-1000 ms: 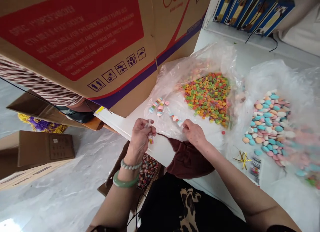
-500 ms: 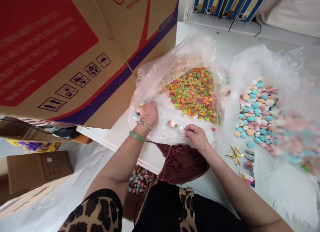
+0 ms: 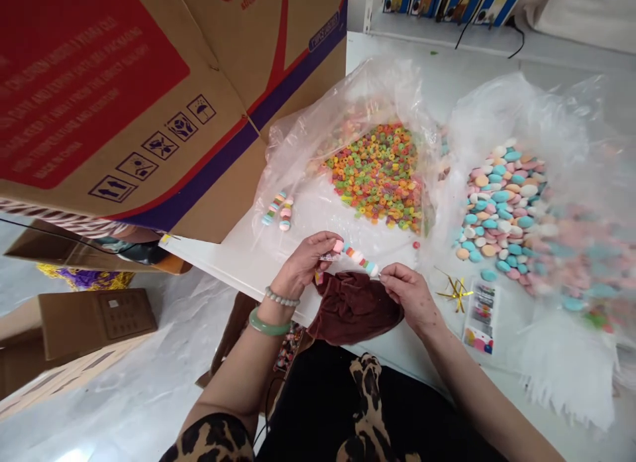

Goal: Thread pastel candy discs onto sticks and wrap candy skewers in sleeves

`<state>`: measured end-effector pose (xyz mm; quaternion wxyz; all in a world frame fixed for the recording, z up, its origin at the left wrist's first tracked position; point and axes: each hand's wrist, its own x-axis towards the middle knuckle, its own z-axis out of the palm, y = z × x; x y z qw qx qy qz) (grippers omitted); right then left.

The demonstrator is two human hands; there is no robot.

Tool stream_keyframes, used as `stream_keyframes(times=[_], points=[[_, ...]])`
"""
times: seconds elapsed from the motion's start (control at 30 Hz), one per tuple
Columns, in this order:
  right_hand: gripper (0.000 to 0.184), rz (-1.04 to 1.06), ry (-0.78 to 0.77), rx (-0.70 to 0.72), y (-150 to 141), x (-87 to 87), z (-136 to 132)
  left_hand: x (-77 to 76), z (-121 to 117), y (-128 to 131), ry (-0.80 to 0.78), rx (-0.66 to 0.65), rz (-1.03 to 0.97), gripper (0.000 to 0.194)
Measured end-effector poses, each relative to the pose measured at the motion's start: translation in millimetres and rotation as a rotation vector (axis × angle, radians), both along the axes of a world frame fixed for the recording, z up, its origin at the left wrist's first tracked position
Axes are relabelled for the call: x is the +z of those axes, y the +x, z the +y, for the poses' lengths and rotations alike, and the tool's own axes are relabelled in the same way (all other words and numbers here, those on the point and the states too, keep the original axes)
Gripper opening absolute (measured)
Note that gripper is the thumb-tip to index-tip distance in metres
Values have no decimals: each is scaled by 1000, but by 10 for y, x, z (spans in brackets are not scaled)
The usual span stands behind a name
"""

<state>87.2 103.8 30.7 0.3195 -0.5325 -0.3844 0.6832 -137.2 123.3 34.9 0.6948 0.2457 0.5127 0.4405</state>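
Observation:
A short strand of pastel and coloured candies (image 3: 358, 256) stretches between my hands above the plastic sheet. My left hand (image 3: 309, 260), with a bead bracelet and a green bangle, is closed at its left end. A bit of clear wrap and more candy show at those fingers, partly hidden. My right hand (image 3: 408, 293) pinches the thin tip at the strand's other end. Two more candy strands (image 3: 277, 211) lie on the plastic to the left. Beyond my hands, a clear bag (image 3: 342, 120) holds many small ring candies (image 3: 382, 173). A brown cloth (image 3: 355, 309) lies below the strand.
A large cardboard box (image 3: 218, 150) stands at the left. Pastel oval candies (image 3: 507, 197) lie in a plastic bag at the right. Gold twist ties (image 3: 460, 293) and a small printed packet (image 3: 481, 316) are near my right forearm. Blue binders (image 3: 452, 1) stand behind.
My left hand has moved right and nearer from the strands at the left to the strand's left end. My right hand still pinches its tip, slightly lower. The view has shifted slightly.

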Motion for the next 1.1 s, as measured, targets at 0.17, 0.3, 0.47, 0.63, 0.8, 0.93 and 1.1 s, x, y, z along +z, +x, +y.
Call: stream_keyframes(times=[0.17, 0.3, 0.47, 0.63, 0.8, 0.93, 1.1], points=[[18, -2, 71, 20, 103, 37, -208, -107, -255, 278, 24, 207, -145, 35], [14, -31, 143, -5, 191, 86, -364, -121, -341, 446, 49, 277, -312, 36], [12, -76, 220, 2, 314, 121, -505, -74, -453, 655, 118, 263, -339, 34], [12, -166, 281, 1, 449, 150, -551, -13, -571, 768, 144, 220, -149, 43], [12, -367, 459, 42, 514, 191, -632, -2, -637, 768, 105, 143, -109, 45], [15, -556, 619, 73, 502, 187, -707, 8, -656, 801, 151, 159, -107, 41], [16, -632, 696, 116, 474, 125, -724, -9, -651, 856, 115, 218, -74, 38]])
